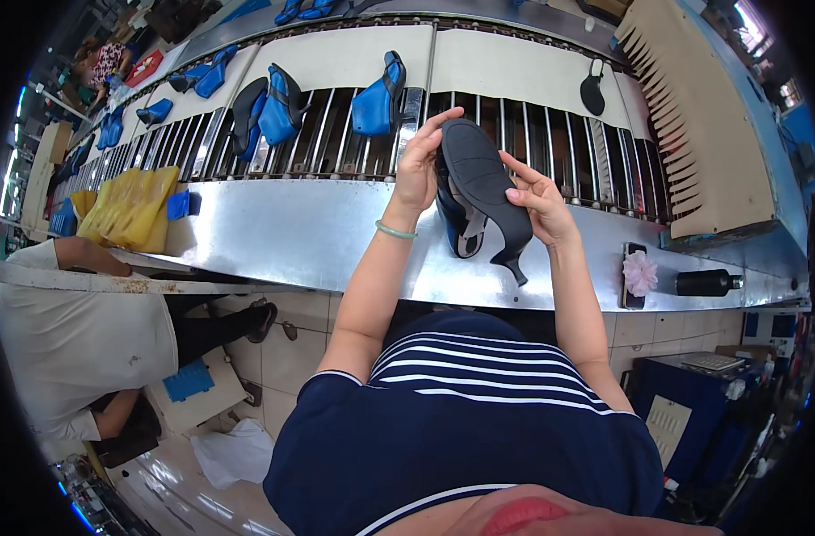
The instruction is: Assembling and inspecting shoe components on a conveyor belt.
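The roller conveyor (550, 134) is stretched across the view, fronted by a shiny metal ledge (291, 232) and flanked at the right by a tan fringed curtain (693, 125). At the left, a co-worker in a white shirt (81, 344) is seen beside the ledge, near yellow bags (130, 207). Blue shoes (373, 112) are set out along the conveyor. A black heeled sole (479, 165) is held up over the ledge's near side, heel tip pointed down; behind it a dark, partly blue shoe piece (452, 234) is seen, apparently close against it. By the right hand (543, 207) the sole's edge is pinched between thumb and fingers. The left hand (416, 161) is placed at the toe end, fingers extended; how firmly it is closed cannot be told. A black bottle (704, 283) and a phone (634, 251) (topped with a pink flower (640, 273)) are laid at the right; a green bangle (396, 231) is worn on the left wrist.
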`<state>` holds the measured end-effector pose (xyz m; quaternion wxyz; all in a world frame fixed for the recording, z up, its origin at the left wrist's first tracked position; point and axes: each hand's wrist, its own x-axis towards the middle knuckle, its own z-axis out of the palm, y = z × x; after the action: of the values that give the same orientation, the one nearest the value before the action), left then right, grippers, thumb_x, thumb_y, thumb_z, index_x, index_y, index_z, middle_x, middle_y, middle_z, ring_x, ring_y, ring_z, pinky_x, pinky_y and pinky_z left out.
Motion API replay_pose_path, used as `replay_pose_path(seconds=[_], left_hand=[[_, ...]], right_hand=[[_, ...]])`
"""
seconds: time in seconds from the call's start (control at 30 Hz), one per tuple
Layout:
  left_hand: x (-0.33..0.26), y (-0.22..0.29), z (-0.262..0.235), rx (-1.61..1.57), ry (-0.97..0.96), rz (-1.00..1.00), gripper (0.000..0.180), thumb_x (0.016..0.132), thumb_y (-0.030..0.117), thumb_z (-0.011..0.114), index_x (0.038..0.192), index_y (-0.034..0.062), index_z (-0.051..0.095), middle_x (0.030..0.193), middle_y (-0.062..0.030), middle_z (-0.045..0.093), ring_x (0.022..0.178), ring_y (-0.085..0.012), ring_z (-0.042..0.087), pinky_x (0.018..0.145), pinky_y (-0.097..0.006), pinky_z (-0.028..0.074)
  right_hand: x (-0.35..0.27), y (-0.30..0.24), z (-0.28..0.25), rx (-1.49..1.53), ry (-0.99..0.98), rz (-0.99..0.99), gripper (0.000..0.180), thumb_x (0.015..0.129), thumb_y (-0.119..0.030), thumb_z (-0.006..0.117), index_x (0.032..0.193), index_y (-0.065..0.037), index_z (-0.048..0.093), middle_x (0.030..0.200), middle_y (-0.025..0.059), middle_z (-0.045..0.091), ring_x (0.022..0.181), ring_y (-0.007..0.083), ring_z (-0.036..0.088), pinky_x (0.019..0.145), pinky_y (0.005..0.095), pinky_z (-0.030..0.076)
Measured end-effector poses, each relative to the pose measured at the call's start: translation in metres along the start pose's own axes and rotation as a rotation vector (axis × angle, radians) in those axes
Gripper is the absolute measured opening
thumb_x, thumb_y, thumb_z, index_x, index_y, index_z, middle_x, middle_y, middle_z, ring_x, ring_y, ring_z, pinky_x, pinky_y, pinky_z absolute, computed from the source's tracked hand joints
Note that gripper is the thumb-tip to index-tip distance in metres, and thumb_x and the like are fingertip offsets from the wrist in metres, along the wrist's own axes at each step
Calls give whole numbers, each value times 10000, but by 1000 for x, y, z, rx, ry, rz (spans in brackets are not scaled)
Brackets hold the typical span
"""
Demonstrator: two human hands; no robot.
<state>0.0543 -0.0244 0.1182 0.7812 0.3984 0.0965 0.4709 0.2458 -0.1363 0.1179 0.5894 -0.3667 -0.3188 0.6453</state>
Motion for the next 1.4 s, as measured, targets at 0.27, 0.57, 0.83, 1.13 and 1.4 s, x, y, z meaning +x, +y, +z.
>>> replay_pose_path(seconds=[0.27,0.57,0.83,1.13,1.4], left_hand=[[-2,-7,-12,-2,-72,26,496,1000,151,470,1453,-24,365,1310,-124,556,1197,-162,537,1044,-280,396],[-2,-6,-16,146,-73,73,495,1022,142,436,1479,-9,322,1266,-108,574,1160,-147,559,1010,-269,427],[6,-15,-17,327,-16,144,446,1035,205,448,1424,-9,413,1206,-92,602,1103,-121,563,979,-240,427],[11,-24,-20,302,43,164,374,1036,210,461,1352,12,490,1174,-72,603,1073,-114,557,955,-235,430],[15,-27,-26,292,64,169,357,1039,207,455,1336,14,504,1166,-66,603,1058,-105,555,937,-228,436]], right_hand=[[9,6,-14,50,-34,24,674,781,46,694,1406,29,444,1294,181,592,1155,194,605,1008,300,467],[9,-3,-2,-114,45,49,723,754,31,744,1408,31,434,1093,148,685,988,166,669,915,270,518],[18,-7,19,-362,168,51,803,702,29,814,1404,47,425,1005,167,708,866,162,693,777,264,556],[29,-2,9,-288,180,83,806,696,44,808,1402,66,419,969,163,716,863,162,695,783,266,562],[40,2,6,-326,195,85,793,687,59,798,1390,76,431,1034,178,700,904,170,690,824,263,557]])
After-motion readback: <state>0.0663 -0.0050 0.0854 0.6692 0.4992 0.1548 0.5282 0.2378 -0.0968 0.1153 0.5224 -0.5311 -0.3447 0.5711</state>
